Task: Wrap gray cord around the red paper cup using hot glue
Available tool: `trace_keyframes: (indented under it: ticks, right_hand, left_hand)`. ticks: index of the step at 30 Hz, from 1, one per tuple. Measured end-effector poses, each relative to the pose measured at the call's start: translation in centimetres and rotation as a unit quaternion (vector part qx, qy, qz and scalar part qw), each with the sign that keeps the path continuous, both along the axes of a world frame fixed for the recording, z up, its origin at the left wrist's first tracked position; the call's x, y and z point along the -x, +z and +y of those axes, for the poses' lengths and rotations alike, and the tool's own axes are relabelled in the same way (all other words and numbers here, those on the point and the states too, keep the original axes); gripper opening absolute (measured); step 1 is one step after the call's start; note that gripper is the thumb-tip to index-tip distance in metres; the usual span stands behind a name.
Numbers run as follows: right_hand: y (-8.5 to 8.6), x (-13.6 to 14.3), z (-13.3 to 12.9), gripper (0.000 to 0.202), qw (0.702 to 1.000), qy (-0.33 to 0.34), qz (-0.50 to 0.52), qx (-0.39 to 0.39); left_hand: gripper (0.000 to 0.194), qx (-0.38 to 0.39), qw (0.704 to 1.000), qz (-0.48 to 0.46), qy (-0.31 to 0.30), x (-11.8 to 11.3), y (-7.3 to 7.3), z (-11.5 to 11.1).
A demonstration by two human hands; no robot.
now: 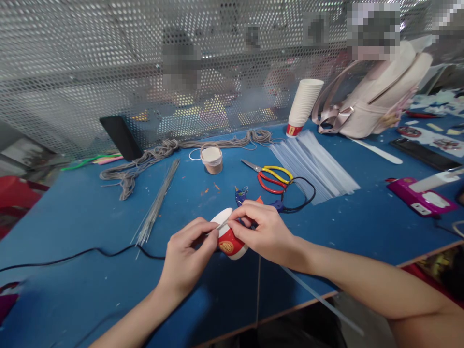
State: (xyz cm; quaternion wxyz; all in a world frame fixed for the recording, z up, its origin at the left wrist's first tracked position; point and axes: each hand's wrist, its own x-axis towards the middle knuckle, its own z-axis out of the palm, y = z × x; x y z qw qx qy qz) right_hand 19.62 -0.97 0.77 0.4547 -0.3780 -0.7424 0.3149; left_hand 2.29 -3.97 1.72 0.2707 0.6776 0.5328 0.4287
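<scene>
A small red-and-white paper cup (235, 247) is tilted between my hands, above the front part of the blue table. My left hand (190, 249) is closed, thumb and index finger pinching at the cup's rim. From the other side my right hand (266, 232) pinches at the same rim, its fingers closed on what looks like the end of a translucent strip. That long strip (322, 299) comes out from under my right forearm and hangs past the table's front edge. Just behind my right hand lies a blue glue gun (239, 197), partly hidden.
Scissors (271, 178) and a bundle of translucent strips (319, 166) lie behind my right hand. Further back stand a wrapped cup (213, 162), stacked cups (303, 106) and a backpack (377, 96). Thin wires (157, 208), grey cord (126, 174) and a black cable (97, 250) lie leftward.
</scene>
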Motion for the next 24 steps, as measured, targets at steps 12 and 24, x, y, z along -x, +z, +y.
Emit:
trace_keyframes:
  ticks: [12, 24]
  right_hand:
    - [-0.30, 0.00, -0.10, 0.009, 1.000, 0.008, 0.011, 0.006]
    - [-0.33, 0.12, -0.09, 0.009, 1.000, 0.002, 0.009, 0.010]
  left_hand:
    - [0.019, -0.004, 1.000, 0.030, 0.003, 0.11, 0.16, 0.01]
    - [0.019, -0.015, 0.999, 0.041, 0.007, -0.03, 0.25, 0.08]
